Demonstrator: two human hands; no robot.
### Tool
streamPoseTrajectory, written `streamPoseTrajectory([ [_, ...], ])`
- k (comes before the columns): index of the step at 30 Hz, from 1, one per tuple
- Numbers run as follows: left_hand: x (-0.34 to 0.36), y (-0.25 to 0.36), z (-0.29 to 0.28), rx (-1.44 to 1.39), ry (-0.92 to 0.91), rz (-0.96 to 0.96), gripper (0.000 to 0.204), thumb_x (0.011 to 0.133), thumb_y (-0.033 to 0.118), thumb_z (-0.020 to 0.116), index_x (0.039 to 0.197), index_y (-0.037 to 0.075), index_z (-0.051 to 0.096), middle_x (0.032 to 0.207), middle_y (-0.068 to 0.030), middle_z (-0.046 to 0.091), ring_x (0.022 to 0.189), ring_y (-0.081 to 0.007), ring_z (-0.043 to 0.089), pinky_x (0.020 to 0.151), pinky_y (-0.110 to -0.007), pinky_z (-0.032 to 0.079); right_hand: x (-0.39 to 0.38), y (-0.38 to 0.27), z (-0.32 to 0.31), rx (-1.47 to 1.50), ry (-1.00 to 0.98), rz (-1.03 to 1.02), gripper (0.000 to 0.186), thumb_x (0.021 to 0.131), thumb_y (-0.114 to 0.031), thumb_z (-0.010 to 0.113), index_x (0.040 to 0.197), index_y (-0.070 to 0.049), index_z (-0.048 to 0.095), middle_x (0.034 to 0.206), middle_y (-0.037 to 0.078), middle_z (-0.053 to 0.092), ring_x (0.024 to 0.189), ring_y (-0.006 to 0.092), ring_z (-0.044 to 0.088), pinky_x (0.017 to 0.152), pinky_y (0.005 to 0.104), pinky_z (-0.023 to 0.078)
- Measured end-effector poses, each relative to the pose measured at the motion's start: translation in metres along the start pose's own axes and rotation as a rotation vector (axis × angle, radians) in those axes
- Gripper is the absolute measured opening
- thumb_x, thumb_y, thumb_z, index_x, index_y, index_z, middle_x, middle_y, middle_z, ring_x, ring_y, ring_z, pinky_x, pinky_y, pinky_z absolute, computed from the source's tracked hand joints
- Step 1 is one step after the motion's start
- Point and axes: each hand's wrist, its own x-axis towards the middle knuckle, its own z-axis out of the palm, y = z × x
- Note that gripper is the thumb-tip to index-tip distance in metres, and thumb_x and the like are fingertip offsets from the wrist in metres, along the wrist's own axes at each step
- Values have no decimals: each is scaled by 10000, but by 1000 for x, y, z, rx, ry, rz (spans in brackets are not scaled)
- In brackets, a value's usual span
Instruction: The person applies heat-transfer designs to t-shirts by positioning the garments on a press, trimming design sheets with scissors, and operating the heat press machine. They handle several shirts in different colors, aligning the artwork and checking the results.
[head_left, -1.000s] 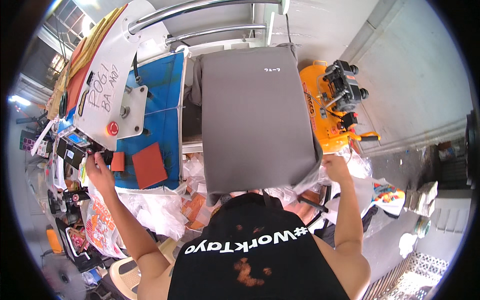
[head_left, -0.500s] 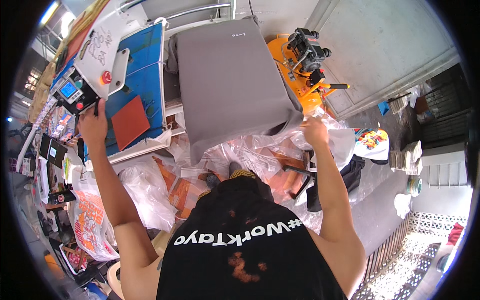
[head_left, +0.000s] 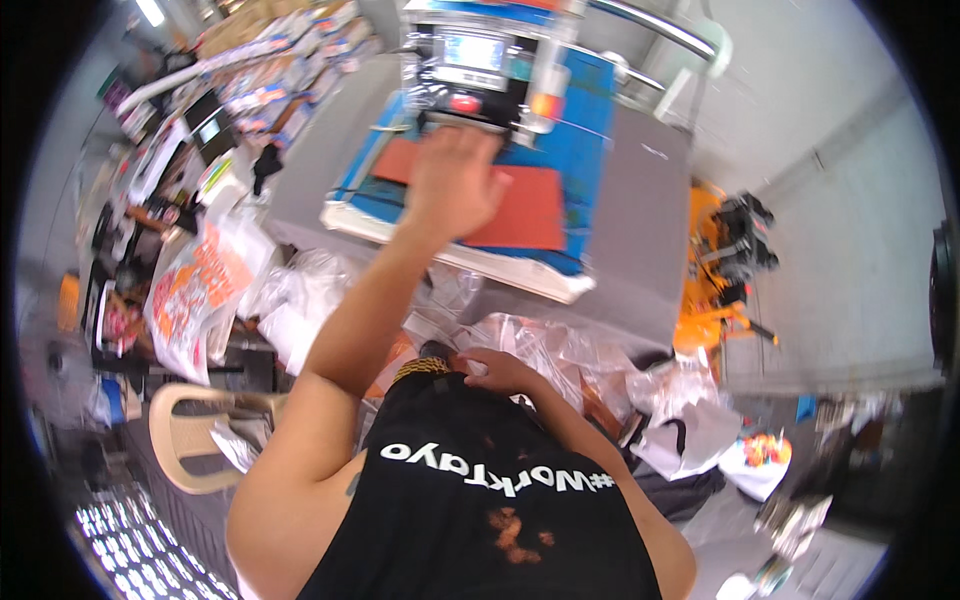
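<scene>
My left hand [head_left: 455, 185] is closed on the dark handle under the control box [head_left: 468, 65] of a heat press; motion blurs its fingers. The press head, with its blue top [head_left: 590, 150] and white edge, sits between two stretches of grey fabric, covering part of them. A reddish-brown sheet [head_left: 525, 212] lies on the blue top, partly hidden by my left hand. Grey fabric [head_left: 650, 215] shows to the right of the head, and more grey fabric [head_left: 310, 165] to its left. My right hand [head_left: 505, 372] is before my waist, loosely bent, with nothing visible in it.
An orange air compressor [head_left: 715, 300] stands at the right by the wall. Clear plastic [head_left: 560, 350] lies below the press. At the left are a beige plastic chair [head_left: 165, 440], a printed plastic bag [head_left: 200, 290] and a cluttered table.
The press head has swung rightward with my left hand on its handle, over the grey fabric. My right hand has let go of the fabric's edge and moved to my waist. The view has turned left.
</scene>
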Motion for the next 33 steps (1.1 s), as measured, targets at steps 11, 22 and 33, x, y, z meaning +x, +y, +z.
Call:
streamPoseTrajectory([
  [11, -79, -192, -20, -276, 120, -220, 106, 805, 45, 681, 909, 28, 686, 1041, -141, 667, 1033, -332, 616, 917, -411, 484, 16, -207, -239, -539, 1710, -57, 715, 834, -299, 783, 1413, -50, 444, 1432, 253, 387, 1358, 371, 373, 1097, 480, 341],
  [22, -147, -423, -14, -212, -116, -342, 90, 868, 60, 640, 935, 20, 685, 1038, -143, 665, 1013, -316, 630, 911, -388, 486, 20, -158, -290, -787, 2070, 554, 1149, 646, -568, 869, 1508, -41, 320, 1552, 290, 217, 1471, 394, 209, 1161, 486, 274],
  [33, -127, -558, 32, -160, -254, -683, 518, 975, 466, 524, 1114, -21, 637, 1103, -170, 626, 1091, -331, 582, 957, -421, 446, 28, -159, -296, -810, 2048, 603, 1072, 682, -507, 861, 1511, -78, 335, 1540, 212, 318, 1423, 374, 330, 1135, 467, 325],
])
